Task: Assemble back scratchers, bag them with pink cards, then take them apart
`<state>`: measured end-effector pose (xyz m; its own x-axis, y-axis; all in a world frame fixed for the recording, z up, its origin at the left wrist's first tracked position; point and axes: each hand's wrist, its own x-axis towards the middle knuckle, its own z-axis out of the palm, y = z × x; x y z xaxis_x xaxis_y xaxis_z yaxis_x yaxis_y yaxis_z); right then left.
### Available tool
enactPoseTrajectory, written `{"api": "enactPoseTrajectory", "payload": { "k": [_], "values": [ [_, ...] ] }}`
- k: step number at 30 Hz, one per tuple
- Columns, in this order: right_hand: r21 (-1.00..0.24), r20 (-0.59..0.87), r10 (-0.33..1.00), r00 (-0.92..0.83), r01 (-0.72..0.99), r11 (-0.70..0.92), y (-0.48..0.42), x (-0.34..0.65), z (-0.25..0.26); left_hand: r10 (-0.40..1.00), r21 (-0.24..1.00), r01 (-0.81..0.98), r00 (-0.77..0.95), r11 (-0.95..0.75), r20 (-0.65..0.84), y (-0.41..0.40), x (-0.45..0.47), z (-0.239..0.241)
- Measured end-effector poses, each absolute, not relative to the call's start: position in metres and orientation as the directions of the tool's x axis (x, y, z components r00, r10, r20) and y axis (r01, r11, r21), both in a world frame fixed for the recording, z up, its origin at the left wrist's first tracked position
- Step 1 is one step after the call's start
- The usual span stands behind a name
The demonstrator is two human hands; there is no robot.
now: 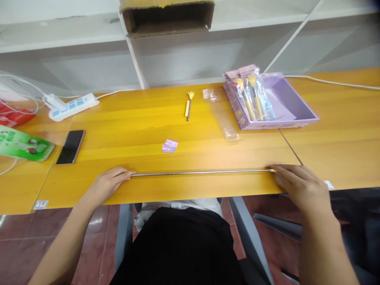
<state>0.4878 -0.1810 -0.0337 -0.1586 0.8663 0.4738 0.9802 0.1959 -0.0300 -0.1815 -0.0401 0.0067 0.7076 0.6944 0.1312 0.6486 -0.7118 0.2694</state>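
A thin silver telescopic rod (202, 172) lies stretched out along the front of the yellow table (142, 118). My left hand (108, 183) pinches its left end and my right hand (299, 184) grips its right end. Both hands rest low on the tabletop near the front edge. Farther back lies a small back scratcher (189, 105) with a yellow hand-shaped head, collapsed short. A small purple card (170, 145) sits between it and the rod.
A purple box (285, 99) at the back right holds several packaged back scratchers (252, 95). An empty clear sleeve (222, 114) lies beside it. At the left are a phone (70, 147), a power strip (73, 107), cables and a green packet (23, 143). A cardboard box (166, 16) sits on the shelf.
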Motion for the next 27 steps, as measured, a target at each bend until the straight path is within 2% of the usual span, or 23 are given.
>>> {"api": "enactPoseTrajectory", "payload": {
  "k": [3,7,11,16,21,27],
  "values": [
    [-0.029,0.462,0.875,-0.146,0.983,0.179,-0.184,0.486,-0.034,0.677,0.276,0.630,0.726,-0.726,0.124,-0.041,-0.186,0.005],
    [-0.092,0.430,0.893,-0.131,0.978,0.188,-0.185,0.482,-0.033,0.654,0.268,0.610,0.747,-0.746,0.123,-0.043,-0.182,0.005],
    [-0.117,0.415,0.894,-0.170,0.964,0.238,-0.177,0.468,-0.032,0.625,0.251,0.583,0.768,-0.773,0.140,-0.045,-0.167,0.005],
    [-0.071,0.459,0.822,-0.337,0.908,0.412,-0.160,0.424,-0.026,0.599,0.264,0.549,0.782,-0.793,0.172,-0.050,-0.130,0.002],
    [-0.066,0.429,0.758,-0.492,0.820,0.569,-0.137,0.356,-0.015,0.557,0.248,0.511,0.811,-0.823,0.179,-0.055,-0.082,-0.004],
    [0.060,0.444,0.701,-0.559,0.799,0.599,-0.108,0.326,-0.002,0.588,0.233,0.550,0.796,-0.802,0.145,-0.041,-0.064,0.008]
  ]
}}
